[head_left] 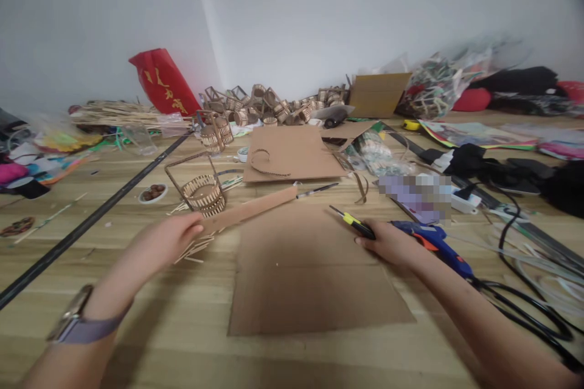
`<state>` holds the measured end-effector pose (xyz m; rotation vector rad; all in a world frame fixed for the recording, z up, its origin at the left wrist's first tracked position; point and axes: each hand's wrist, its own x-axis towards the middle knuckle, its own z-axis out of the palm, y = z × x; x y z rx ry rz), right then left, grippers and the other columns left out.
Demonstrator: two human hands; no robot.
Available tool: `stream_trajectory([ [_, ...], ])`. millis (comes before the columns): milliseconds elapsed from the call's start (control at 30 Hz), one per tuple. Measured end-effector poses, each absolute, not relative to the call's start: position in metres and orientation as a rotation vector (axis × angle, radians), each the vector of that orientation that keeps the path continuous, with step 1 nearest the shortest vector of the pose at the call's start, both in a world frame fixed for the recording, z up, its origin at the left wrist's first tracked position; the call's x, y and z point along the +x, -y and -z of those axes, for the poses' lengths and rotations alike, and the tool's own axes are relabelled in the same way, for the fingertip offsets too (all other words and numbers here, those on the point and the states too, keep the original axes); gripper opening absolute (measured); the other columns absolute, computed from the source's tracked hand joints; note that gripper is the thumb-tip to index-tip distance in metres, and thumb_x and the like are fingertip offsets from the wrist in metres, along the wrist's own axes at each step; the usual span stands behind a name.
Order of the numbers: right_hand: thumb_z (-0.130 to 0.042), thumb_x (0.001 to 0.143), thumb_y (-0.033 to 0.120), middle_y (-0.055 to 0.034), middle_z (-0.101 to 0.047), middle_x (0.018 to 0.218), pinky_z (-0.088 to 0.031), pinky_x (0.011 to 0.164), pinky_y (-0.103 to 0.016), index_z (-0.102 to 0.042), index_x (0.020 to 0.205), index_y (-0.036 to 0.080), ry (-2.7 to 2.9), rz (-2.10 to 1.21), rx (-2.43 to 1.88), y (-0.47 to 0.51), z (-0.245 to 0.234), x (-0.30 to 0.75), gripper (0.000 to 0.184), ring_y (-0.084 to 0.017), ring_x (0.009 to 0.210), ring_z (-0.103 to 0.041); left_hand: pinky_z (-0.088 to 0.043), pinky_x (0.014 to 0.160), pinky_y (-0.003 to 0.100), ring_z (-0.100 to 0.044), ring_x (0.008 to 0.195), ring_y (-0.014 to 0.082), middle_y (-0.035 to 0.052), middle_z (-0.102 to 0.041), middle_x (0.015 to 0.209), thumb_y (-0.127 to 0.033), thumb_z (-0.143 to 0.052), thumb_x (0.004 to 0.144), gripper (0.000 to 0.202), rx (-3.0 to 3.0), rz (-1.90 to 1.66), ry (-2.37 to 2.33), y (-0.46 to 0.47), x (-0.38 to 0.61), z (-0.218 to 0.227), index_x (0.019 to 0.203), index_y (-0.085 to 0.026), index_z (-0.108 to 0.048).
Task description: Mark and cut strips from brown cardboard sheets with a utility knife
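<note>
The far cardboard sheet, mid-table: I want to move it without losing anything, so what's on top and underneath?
A thin, curled strip lies on top of the far cardboard sheet. The sheet covers whatever is beneath it, so that can't be seen.

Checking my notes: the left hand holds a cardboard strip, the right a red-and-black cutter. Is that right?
Not the colour: the head view shows the right hand holding a yellow-and-black cutter. The left hand does hold a cardboard strip.
</note>
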<state>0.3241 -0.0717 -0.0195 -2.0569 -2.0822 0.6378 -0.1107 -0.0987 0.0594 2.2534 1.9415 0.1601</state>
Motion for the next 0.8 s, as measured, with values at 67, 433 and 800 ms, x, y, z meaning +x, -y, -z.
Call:
stream_trajectory([
  [67, -0.062, 0.083, 0.028, -0.0120, -0.073, 0.098, -0.045, 0.074, -0.031, -0.062, 0.096, 0.019, 2.088, -0.588, -2.044, 0.062, 0.021, 0.316, 0.015, -0.028, 0.091, -0.067, -0.046, 0.068, 0.030, -0.064, 0.075, 0.0243, 0.0055, -0.070, 0.078, -0.044, -0.038, 0.088, 0.031, 2.217, -0.129, -1.883, 0.103, -0.122, -0.067, 0.076, -0.022, -0.056],
  [433, -0.051, 0.088, 0.045, -0.0090, -0.068, 0.081, -0.041, 0.062, -0.030, -0.057, 0.091, 0.019, 1.848, -0.287, -2.143, 0.065, 0.024, 0.333, 0.027, -0.024, 0.074, -0.063, -0.048, 0.100, 0.036, -0.064, 0.114, 0.0234, 0.0073, -0.069, 0.127, -0.035, -0.038, 0.095, 0.042, 2.080, -0.157, -1.549, 0.153, -0.052, -0.006, 0.124, -0.021, -0.065],
  [800, -0.059, 0.089, 0.043, -0.0113, -0.071, 0.109, -0.049, 0.081, -0.033, -0.060, 0.116, 0.019, 2.165, -0.290, -1.865, 0.080, 0.027, 0.330, 0.035, -0.027, 0.099, -0.067, -0.041, 0.110, 0.057, -0.044, 0.134, 0.0347, 0.0076, -0.046, 0.153, -0.038, -0.074, 0.084, 0.064, 2.549, 0.105, -1.303, 0.172, 0.001, 0.025, 0.143, -0.031, -0.052],
])
